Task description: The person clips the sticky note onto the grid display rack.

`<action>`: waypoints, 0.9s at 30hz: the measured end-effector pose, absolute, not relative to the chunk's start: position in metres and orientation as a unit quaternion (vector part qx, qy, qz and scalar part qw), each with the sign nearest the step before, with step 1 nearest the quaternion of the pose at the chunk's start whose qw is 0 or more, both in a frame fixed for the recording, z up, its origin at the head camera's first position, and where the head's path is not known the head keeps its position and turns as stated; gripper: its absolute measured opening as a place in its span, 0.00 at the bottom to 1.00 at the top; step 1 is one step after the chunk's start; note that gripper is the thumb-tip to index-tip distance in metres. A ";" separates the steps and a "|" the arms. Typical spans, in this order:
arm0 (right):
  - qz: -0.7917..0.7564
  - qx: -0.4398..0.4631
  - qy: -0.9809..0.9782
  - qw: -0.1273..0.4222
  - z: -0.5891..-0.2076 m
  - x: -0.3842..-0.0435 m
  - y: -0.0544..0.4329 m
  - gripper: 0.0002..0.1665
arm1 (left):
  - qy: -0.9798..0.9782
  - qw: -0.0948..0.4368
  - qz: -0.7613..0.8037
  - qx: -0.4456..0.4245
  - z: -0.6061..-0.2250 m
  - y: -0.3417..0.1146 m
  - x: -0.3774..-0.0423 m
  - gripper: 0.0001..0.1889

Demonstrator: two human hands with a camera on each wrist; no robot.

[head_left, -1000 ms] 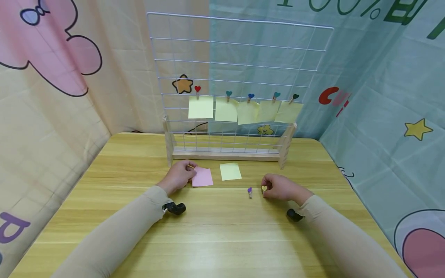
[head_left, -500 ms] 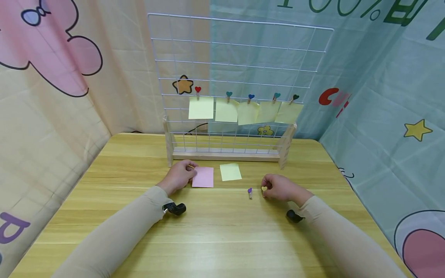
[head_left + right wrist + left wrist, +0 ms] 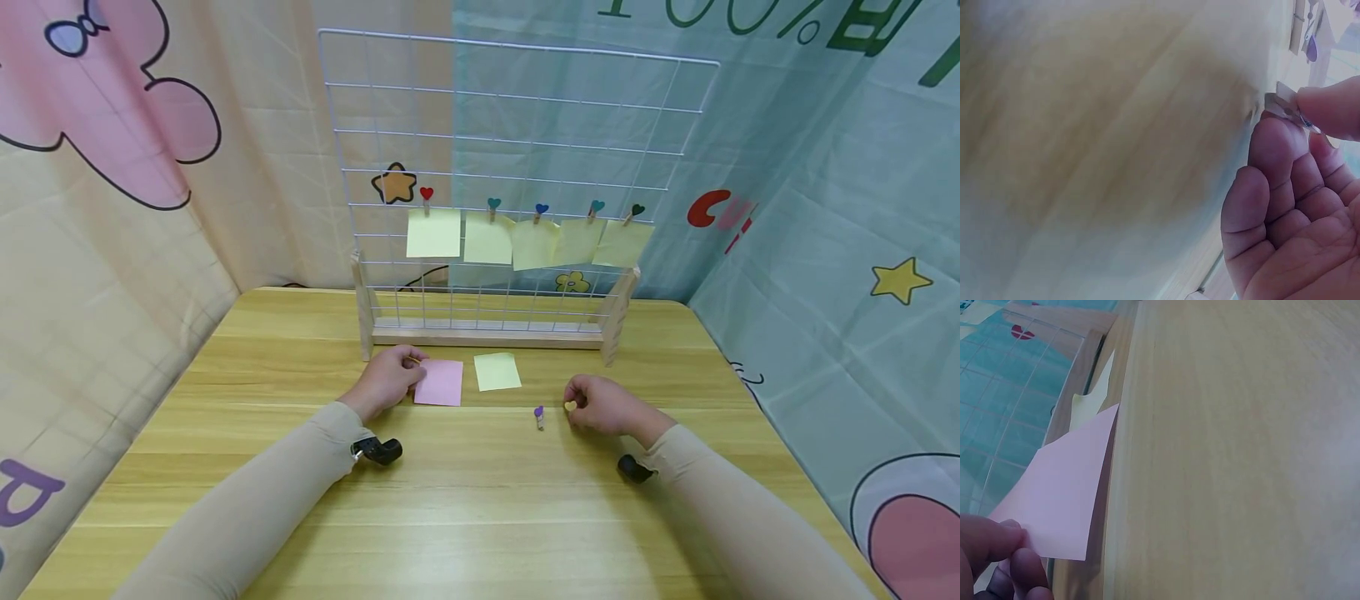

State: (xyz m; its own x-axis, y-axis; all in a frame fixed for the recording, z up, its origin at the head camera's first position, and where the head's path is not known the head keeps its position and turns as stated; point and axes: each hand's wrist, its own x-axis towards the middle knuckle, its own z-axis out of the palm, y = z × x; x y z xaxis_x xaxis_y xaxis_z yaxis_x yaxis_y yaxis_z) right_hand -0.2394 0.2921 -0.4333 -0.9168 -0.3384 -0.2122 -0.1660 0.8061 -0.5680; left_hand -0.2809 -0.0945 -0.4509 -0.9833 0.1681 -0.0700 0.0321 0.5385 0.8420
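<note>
My left hand point(image 3: 386, 379) pinches a pink sticky note point(image 3: 438, 383) by its left edge between thumb and fingers. In the left wrist view the note point(image 3: 1066, 487) is tilted, its far edge lifted above the table. Between the thumb and fingertips of my right hand point(image 3: 603, 404) is a small clothespin point(image 3: 1285, 106), whose yellow heart point(image 3: 571, 406) shows in the head view. A clothespin with a purple heart point(image 3: 539, 417) lies on the table just left of that hand. A pale yellow sticky note point(image 3: 497, 372) lies between the hands, nearer the rack.
A white wire grid rack point(image 3: 517, 104) on a wooden base point(image 3: 487, 336) stands at the back of the table point(image 3: 480, 517). Several yellow notes point(image 3: 433, 233) hang from it by heart clothespins point(image 3: 427, 193). Printed curtains point(image 3: 840, 208) enclose the table behind and at the sides.
The pink note has shifted very slightly to the right and turned a little in my left hand. The yellow heart has tilted slightly in my right fingers. Both arms stay almost still.
</note>
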 end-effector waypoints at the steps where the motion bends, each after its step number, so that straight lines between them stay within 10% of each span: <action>1: -0.283 -0.135 0.937 0.152 -0.433 -0.239 0.292 0.11 | 0.875 0.069 0.476 0.058 -0.451 -0.095 -0.281 0.13; 27: -0.280 -0.155 0.944 0.088 -0.423 -0.235 0.291 0.10 | 0.866 0.045 0.493 0.068 -0.440 -0.098 -0.283 0.09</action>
State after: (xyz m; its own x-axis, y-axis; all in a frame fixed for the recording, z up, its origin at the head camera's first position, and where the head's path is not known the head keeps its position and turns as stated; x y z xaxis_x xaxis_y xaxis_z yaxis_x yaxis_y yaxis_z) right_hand -0.2354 0.2909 -0.4228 -0.9368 -0.3409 -0.0792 -0.2428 0.7959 -0.5546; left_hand -0.2826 -0.0980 -0.4402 -0.9866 0.1626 -0.0112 0.0735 0.5051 0.8599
